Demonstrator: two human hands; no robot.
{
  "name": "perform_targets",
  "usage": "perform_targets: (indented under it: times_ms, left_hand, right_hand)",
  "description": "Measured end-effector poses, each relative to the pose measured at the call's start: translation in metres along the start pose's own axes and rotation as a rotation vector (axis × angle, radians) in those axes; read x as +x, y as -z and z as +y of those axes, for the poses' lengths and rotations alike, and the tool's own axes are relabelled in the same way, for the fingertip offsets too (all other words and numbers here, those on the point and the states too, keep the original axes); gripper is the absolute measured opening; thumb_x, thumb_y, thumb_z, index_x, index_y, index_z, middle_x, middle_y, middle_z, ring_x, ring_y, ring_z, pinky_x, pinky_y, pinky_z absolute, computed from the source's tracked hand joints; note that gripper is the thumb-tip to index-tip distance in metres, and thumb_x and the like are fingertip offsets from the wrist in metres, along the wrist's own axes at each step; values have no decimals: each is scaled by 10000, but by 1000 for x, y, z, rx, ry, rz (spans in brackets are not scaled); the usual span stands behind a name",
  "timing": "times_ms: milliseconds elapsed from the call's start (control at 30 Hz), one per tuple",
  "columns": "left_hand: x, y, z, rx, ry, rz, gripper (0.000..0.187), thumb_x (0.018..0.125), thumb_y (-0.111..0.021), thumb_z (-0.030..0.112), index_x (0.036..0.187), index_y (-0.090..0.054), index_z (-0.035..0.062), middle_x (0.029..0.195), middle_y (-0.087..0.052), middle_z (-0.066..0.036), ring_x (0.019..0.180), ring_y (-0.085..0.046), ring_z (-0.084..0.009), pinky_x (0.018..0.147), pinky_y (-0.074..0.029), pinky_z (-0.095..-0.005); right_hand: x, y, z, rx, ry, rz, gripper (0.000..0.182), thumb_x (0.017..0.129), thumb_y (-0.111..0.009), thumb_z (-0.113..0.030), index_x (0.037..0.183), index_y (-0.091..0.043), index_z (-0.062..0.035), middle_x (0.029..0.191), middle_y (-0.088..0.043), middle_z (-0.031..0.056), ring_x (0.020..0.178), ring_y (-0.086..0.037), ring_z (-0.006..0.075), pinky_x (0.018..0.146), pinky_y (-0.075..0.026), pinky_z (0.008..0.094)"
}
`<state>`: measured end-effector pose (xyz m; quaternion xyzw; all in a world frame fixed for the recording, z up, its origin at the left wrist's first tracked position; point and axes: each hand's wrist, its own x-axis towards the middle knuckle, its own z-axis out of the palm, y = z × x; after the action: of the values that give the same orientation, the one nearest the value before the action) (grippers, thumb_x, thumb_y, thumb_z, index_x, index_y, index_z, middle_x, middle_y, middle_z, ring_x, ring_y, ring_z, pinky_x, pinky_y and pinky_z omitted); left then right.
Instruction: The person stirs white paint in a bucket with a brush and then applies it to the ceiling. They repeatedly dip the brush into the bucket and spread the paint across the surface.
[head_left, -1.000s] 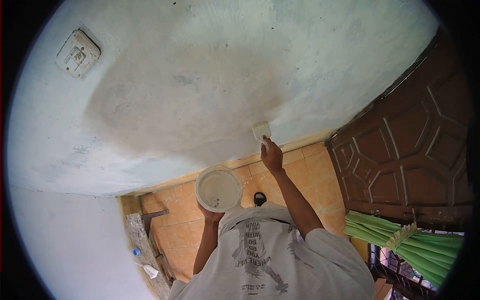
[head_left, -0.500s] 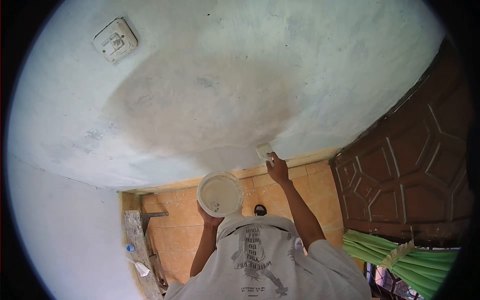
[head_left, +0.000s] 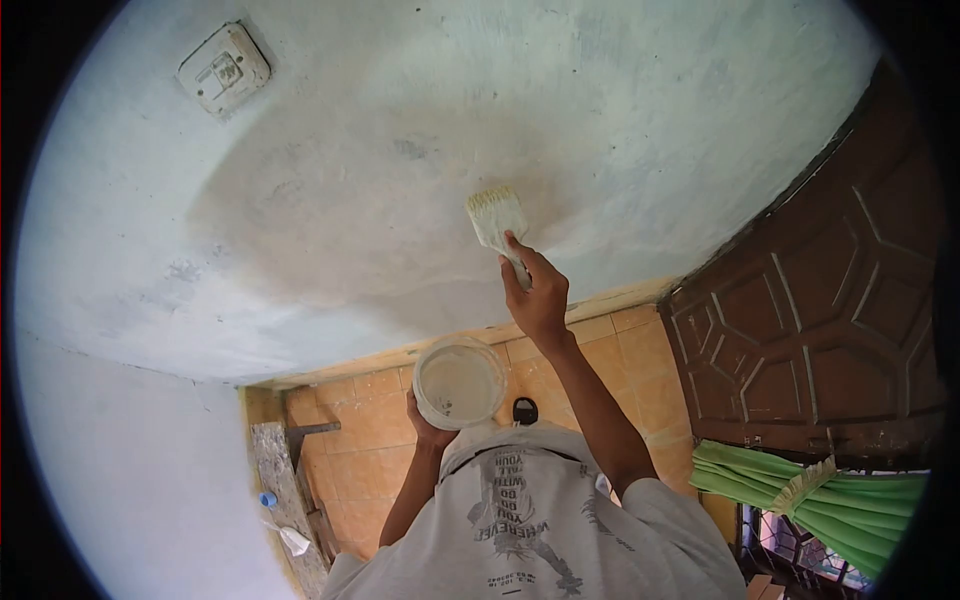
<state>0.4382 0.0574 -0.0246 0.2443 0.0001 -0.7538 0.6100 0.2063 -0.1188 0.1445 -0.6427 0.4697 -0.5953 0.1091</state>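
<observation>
My right hand (head_left: 541, 298) grips the handle of a wide paintbrush (head_left: 497, 220), its pale bristles pointing up and overlapping the wall in this view. Behind the brush, a large grey-brown darker patch (head_left: 340, 220) spreads over the pale bluish wall (head_left: 650, 130). Lower down, my left hand (head_left: 428, 425) holds a round white bucket (head_left: 460, 384) by its side, fingers wrapped around it. Whitish liquid with a few dark specks shows inside the bucket.
A worn light switch (head_left: 224, 70) sits on the wall at upper left. To the right is a brown panelled door (head_left: 810, 300) beside a green curtain (head_left: 800, 495). A wooden bench (head_left: 285, 470) stands at lower left on orange tiles (head_left: 360, 455).
My right hand has raised the paintbrush from low on the wall, up and to the left. The bucket in my left hand has shifted slightly right in view.
</observation>
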Motion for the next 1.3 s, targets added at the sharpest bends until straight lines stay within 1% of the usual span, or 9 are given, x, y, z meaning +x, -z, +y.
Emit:
perform_targets:
  times_ms: [100, 300, 600, 700, 800, 900, 1033, 1233, 1300]
  left_hand:
    - [4, 5, 11, -29, 22, -46, 733, 993, -452, 653, 1530, -501, 157, 1491, -580, -108, 1347, -560, -353, 1095, -494, -575]
    - [-6, 12, 30, -50, 13, -34, 745, 988, -454, 665, 1533, -497, 158, 1508, -563, -112, 1364, -547, -360, 1106, -483, -585]
    - [2, 10, 48, 16, 168, -134, 725, 1000, -421, 649, 1538, -502, 170, 1516, -566, -102, 1369, -550, -357, 1116, -474, -585]
    - [11, 11, 51, 5, 218, -140, 715, 1005, -424, 639, 1539, -502, 171, 1513, -571, -101, 1366, -556, -346, 1115, -478, -573]
    - [6, 18, 54, -25, 237, -147, 711, 1007, -427, 636, 1539, -503, 169, 1512, -572, -100, 1368, -555, -340, 1117, -478, -569]
    - [-4, 16, 62, -26, 180, -166, 714, 1007, -429, 639, 1537, -504, 166, 1512, -572, -100, 1371, -553, -338, 1115, -479, -568]
    - [-19, 31, 69, -43, 134, -140, 720, 1007, -427, 646, 1535, -505, 163, 1510, -573, -98, 1369, -554, -338, 1110, -484, -564]
    - [-20, 46, 78, -6, 79, -97, 713, 1007, -426, 649, 1523, -514, 163, 1503, -578, -98, 1357, -561, -343, 1100, -494, -564]
    - [-18, 40, 81, -12, 71, -105, 708, 1009, -424, 645, 1520, -516, 163, 1496, -583, -97, 1351, -567, -342, 1093, -502, -557]
  right_hand:
    - [16, -20, 6, -79, 40, 53, 355, 933, -741, -68, 1287, -712, -41, 782, -679, 149, 661, -680, 296, 590, -545, 384]
    - [26, -30, 1, -219, -4, -32, 357, 902, -741, -32, 1257, -712, -11, 734, -666, 175, 659, -683, 331, 577, -533, 411]
    - [9, -34, 3, -235, -22, 11, 339, 919, -726, -59, 1254, -716, -10, 758, -684, 210, 683, -689, 370, 624, -544, 445]
    - [-15, -37, 23, -317, -70, -52, 306, 928, -722, -38, 1231, -727, 8, 908, -728, 281, 808, -736, 421, 687, -583, 437]
    - [-46, -37, 47, -353, -234, -207, 323, 927, -728, -75, 1244, -726, -8, 944, -730, 285, 857, -736, 428, 723, -584, 459]
    - [-66, -29, 51, -377, -251, -249, 331, 921, -734, -104, 1241, -728, -15, 961, -731, 286, 890, -737, 428, 737, -585, 464]
    - [-33, -20, 17, -386, -353, -269, 354, 904, -735, -132, 1242, -739, -25, 798, -721, 238, 697, -713, 390, 672, -565, 415]
    - [37, -27, -29, -221, -566, -179, 364, 894, -745, -132, 1250, -760, -60, 657, -673, 147, 548, -630, 225, 593, -502, 374]
    - [28, -27, -31, -219, -511, -151, 380, 889, -733, -98, 1259, -743, -13, 692, -694, 197, 576, -673, 265, 608, -521, 378]
